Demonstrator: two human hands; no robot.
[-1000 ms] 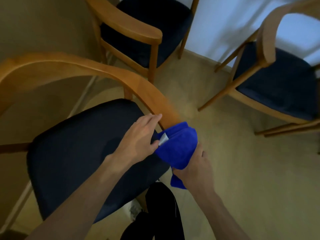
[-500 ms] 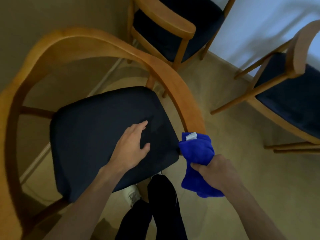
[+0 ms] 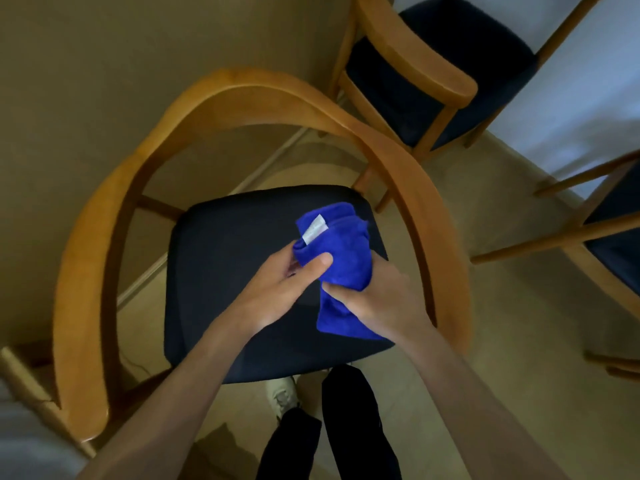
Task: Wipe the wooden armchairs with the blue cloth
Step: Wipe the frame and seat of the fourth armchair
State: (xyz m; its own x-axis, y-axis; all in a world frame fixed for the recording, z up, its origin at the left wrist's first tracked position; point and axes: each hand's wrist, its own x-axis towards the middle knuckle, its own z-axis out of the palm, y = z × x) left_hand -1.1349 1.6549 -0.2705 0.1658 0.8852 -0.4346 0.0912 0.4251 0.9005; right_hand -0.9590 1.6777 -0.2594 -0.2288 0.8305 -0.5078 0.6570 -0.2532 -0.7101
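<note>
Both hands bunch the blue cloth [image 3: 337,258] over the seat, the left hand [image 3: 284,292] pinching its upper fold beside the white tag and the right hand [image 3: 377,299] gripping below, so a loose regrip could drop it short of the wooden armrest [image 3: 415,181] beyond the fingertips.

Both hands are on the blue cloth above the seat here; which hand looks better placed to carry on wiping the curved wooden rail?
Probably the right hand: it grips the bulk of the cloth and is nearer the rail. The left hand only pinches one corner.
</note>
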